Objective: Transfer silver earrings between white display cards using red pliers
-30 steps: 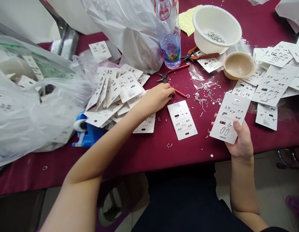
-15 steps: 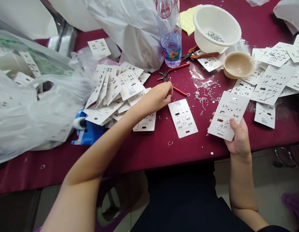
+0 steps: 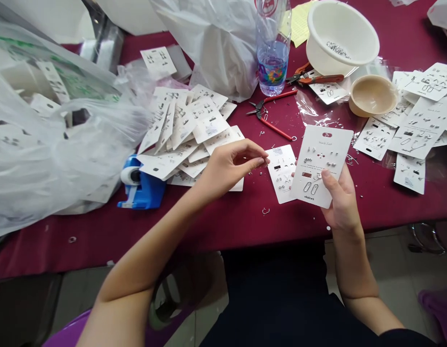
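Observation:
My right hand (image 3: 341,195) grips a white earring card (image 3: 322,144) upright, thumb across its front; small silver earrings and paperclip-shaped pieces are fixed to it. My left hand (image 3: 236,164) hovers to its left with thumb and fingers pinched together; anything between the tips is too small to make out. Below and between the hands, another earring card (image 3: 279,180) lies on the table, partly covered by the held one. Red-handled pliers (image 3: 276,127) rest open behind them. Left of my left hand, a heap of earring cards (image 3: 187,120) spreads out.
A blue tape dispenser (image 3: 145,188) and plastic bags of cards (image 3: 89,154) are on the left. Behind stand a water bottle (image 3: 273,65), a white bowl (image 3: 312,46) of small metal parts and a beige bowl (image 3: 373,99). More earring cards (image 3: 418,125) lie at right.
My left hand has drawn back from the pliers, toward me, and is pinched in the air. My right hand has brought the held card leftward, so it overlaps the card on the table.

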A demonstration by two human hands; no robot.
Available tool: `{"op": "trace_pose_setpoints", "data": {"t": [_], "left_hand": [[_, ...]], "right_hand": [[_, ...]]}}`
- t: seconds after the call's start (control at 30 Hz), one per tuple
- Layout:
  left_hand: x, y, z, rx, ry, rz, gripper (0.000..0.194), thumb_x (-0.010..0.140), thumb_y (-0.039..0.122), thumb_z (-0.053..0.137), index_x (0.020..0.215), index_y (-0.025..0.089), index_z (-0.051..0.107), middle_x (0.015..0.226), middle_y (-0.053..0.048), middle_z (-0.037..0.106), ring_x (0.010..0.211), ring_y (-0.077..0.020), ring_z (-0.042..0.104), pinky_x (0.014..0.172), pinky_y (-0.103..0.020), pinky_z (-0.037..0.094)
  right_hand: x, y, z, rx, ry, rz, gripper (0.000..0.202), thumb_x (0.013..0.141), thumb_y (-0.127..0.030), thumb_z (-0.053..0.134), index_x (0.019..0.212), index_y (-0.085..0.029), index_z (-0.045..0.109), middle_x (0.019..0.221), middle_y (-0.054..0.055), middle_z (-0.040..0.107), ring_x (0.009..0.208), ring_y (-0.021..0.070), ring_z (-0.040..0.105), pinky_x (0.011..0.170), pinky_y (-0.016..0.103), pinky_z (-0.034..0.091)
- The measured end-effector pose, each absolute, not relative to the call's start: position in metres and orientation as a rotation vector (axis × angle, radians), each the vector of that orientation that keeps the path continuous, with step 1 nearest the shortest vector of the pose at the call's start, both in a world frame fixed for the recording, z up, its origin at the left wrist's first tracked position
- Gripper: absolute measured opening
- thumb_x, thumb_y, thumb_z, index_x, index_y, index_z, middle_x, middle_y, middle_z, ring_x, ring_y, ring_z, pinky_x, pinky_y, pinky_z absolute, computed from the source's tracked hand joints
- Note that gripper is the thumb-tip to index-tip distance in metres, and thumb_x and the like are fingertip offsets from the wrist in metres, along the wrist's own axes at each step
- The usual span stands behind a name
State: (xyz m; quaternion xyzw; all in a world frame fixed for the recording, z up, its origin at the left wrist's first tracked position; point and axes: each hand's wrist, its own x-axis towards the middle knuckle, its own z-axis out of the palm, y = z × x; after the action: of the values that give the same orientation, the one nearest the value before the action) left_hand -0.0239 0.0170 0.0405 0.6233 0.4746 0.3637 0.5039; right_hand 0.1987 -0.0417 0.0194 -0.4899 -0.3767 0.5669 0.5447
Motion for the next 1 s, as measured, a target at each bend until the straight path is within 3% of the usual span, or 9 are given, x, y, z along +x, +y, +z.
{"op": "trace_pose_setpoints", "data": {"t": [0.13,0.27,0.33,0.47,0.7,0.87,1.0], "left_hand": [[-0.028,0.007,0.038,1.511,1.156,0.957,0.005,0.084,0.022,0.072,0.088,0.018,0.073,0.086,-0.003,0.076,0.083,-0.0145,0.073,0.081,-0.028,0.061],[-0.033,0.004,0.034,1.634,1.13,1.057,0.007,0.082,0.014,0.073,0.082,0.02,0.077,0.095,-0.003,0.078,0.093,-0.0153,0.072,0.087,-0.029,0.059],[-0.035,0.003,0.032,1.616,1.087,1.077,0.005,0.08,0.015,0.075,0.08,0.019,0.077,0.097,-0.003,0.079,0.094,-0.0162,0.072,0.087,-0.029,0.059],[-0.032,-0.001,0.031,1.478,1.046,1.018,0.005,0.077,0.019,0.081,0.077,0.017,0.076,0.082,-0.003,0.078,0.079,-0.0131,0.072,0.074,-0.022,0.057],[-0.023,-0.006,0.032,1.484,1.076,0.856,0.009,0.077,0.019,0.08,0.074,0.014,0.073,0.077,-0.001,0.075,0.067,-0.0067,0.064,0.063,-0.016,0.051],[-0.023,-0.006,0.03,1.508,1.119,0.825,0.013,0.079,0.02,0.078,0.072,0.014,0.069,0.077,-0.001,0.074,0.066,-0.0074,0.062,0.061,-0.018,0.049],[-0.024,-0.007,0.028,1.56,1.136,0.837,0.013,0.081,0.019,0.077,0.072,0.014,0.068,0.076,-0.001,0.073,0.067,-0.0082,0.063,0.063,-0.019,0.048]], "right_hand": [[0.171,-0.04,0.024,-1.106,-0.867,1.416,0.061,0.089,-0.049,0.062,0.144,-0.031,0.04,0.14,0.008,0.062,0.131,0.0302,0.061,0.104,0.049,0.059],[0.153,-0.041,0.019,-1.041,-0.861,1.435,0.061,0.092,-0.045,0.06,0.147,-0.03,0.036,0.139,0.008,0.064,0.129,0.0289,0.063,0.106,0.05,0.058],[0.149,-0.042,0.014,-1.04,-0.885,1.379,0.059,0.094,-0.043,0.06,0.146,-0.03,0.037,0.139,0.008,0.063,0.128,0.0279,0.063,0.109,0.05,0.055],[0.148,-0.046,0.004,-1.057,-0.939,1.261,0.047,0.096,-0.038,0.061,0.14,-0.031,0.046,0.14,0.006,0.061,0.13,0.0261,0.061,0.116,0.05,0.049],[0.146,-0.05,0.001,-1.082,-1.018,1.214,0.042,0.098,-0.037,0.058,0.137,-0.035,0.046,0.131,0.006,0.065,0.121,0.0254,0.067,0.103,0.048,0.06],[0.144,-0.051,0.0,-1.02,-1.073,1.2,0.04,0.098,-0.032,0.058,0.136,-0.035,0.045,0.129,0.005,0.067,0.123,0.0244,0.066,0.107,0.05,0.058],[0.143,-0.053,-0.002,-0.992,-1.107,1.206,0.038,0.098,-0.03,0.058,0.133,-0.038,0.045,0.126,0.004,0.068,0.115,0.0229,0.071,0.1,0.048,0.062]]}}
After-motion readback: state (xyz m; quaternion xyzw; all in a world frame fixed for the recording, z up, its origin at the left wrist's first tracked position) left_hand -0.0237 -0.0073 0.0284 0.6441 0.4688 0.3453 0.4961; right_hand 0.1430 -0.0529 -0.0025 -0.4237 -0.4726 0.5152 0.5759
